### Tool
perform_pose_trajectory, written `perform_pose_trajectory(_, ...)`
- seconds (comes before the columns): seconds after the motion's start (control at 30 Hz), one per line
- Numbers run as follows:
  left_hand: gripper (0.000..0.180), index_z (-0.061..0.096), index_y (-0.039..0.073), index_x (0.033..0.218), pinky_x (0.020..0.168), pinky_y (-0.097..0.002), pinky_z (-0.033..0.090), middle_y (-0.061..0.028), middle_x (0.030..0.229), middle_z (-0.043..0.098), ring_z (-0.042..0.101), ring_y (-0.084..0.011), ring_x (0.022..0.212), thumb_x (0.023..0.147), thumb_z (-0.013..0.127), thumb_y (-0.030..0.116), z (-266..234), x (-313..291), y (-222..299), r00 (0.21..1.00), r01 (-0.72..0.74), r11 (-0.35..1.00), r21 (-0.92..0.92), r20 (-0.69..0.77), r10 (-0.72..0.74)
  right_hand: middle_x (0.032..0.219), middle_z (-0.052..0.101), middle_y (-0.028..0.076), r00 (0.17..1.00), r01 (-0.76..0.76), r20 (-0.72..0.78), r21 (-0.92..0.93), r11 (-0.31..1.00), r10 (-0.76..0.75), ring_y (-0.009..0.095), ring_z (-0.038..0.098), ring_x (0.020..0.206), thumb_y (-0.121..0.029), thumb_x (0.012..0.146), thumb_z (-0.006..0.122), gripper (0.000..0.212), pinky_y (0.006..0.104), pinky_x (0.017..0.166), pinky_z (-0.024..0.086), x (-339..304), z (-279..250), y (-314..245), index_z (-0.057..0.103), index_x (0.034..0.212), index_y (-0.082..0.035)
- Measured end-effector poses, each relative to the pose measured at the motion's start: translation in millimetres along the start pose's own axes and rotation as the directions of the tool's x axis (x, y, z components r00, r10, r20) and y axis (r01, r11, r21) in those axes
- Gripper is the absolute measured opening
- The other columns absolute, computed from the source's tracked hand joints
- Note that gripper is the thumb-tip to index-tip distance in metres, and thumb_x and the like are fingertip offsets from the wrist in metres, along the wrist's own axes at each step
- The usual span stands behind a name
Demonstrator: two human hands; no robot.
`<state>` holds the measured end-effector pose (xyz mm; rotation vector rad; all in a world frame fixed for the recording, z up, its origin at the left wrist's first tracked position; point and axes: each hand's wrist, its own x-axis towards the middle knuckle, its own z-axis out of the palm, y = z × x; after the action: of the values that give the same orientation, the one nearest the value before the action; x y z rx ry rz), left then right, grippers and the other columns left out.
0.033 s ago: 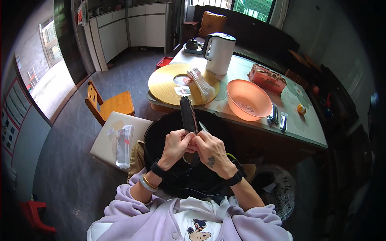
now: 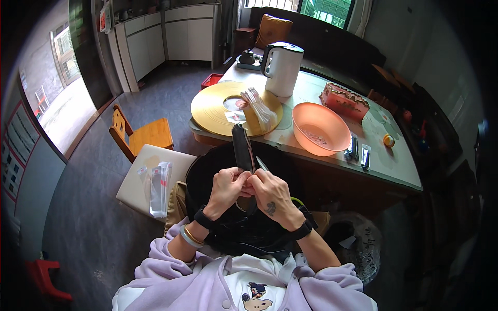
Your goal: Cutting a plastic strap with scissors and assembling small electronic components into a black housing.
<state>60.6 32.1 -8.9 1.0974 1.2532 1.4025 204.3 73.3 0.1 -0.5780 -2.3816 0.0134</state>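
Observation:
Both my hands meet over the dark space in front of my body. My left hand (image 2: 227, 185) is closed, thumb and fingers pinching the lower end of a long flat black strip (image 2: 242, 149) that stands up with a shiny edge. Pressed against its fingertips, my right hand (image 2: 273, 195) is also closed, pinching at the same lower end. A slim, pale, pointed thing (image 2: 262, 164) sticks up from behind the right fingers; its kind cannot be made out. What lies between the fingertips is hidden.
Ahead stands a table (image 2: 386, 171) with a yellow roll (image 2: 207, 110), bundled white strips (image 2: 261, 112), a white kettle (image 2: 284, 72), an orange bowl (image 2: 321, 124) and black packets (image 2: 365, 157). Clear plastic sleeves (image 2: 160, 192) lie on a pale stool (image 2: 135, 181) at left, near a wooden chair (image 2: 150, 136).

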Motion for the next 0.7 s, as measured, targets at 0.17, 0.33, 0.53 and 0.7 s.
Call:
perform_pose_trajectory(0.17, 0.020, 0.060, -0.008, 0.089, 0.057, -0.0273, 0.057, -0.0128, 0.073, 0.066, 0.066, -0.0175, 0.063, 0.091, 0.053, 0.011, -6.8, 5.2, -1.6, 0.998, -0.025, 0.999, 0.031, -0.049, 0.026, 0.075, 0.051, 0.008, 1.000, 0.014, -0.006, 0.111, 0.994, -0.014, 0.025, 0.055, 0.067, -0.004, 0.072, 0.060, 0.011, 0.0336, 0.058, 0.046, 3.8, -8.3, 2.9, 0.054, 0.081, -0.005)
perform_pose_trajectory(0.33, 0.021, 0.059, -0.007, 0.089, 0.058, -0.0287, 0.057, -0.0140, 0.071, 0.066, 0.067, -0.0203, 0.063, 0.092, 0.051, 0.012, -19.6, 5.0, 9.0, 0.998, 0.036, 0.999, -0.033, -0.059, -0.038, 0.070, 0.061, 0.012, 0.811, -0.450, -0.365, 0.109, 0.887, 0.456, 0.025, 0.060, 0.063, -0.002, 0.078, 0.060, 0.001, 0.0314, 0.056, 0.046, 13.4, -63.8, 110.6, 0.060, 0.079, -0.003)
perform_pose_trajectory(0.53, 0.021, 0.059, -0.007, 0.089, 0.059, -0.0279, 0.057, -0.0143, 0.071, 0.066, 0.067, -0.0201, 0.063, 0.092, 0.051, 0.012, -25.1, 2.6, 9.0, 0.994, 0.107, 0.994, -0.030, -0.001, -0.107, 0.085, 0.065, 0.020, 0.581, -0.729, -0.121, -0.517, 0.448, 0.805, 0.032, 0.063, 0.086, -0.024, 0.071, 0.069, 0.021, 0.0397, 0.073, 0.050, 8.6, -64.1, 249.0, 0.066, 0.083, -0.006)
perform_pose_trajectory(0.7, 0.022, 0.060, -0.006, 0.089, 0.058, -0.0270, 0.056, -0.0135, 0.071, 0.066, 0.067, -0.0188, 0.063, 0.092, 0.053, 0.014, -29.0, 0.3, 7.9, 0.991, 0.129, 0.992, -0.016, 0.022, -0.128, 0.085, 0.064, 0.022, 0.506, -0.641, 0.063, -0.640, 0.424, 0.860, 0.032, 0.064, 0.087, -0.022, 0.067, 0.070, 0.021, 0.0370, 0.075, 0.051, -17.9, -38.5, 308.6, 0.068, 0.082, -0.007)
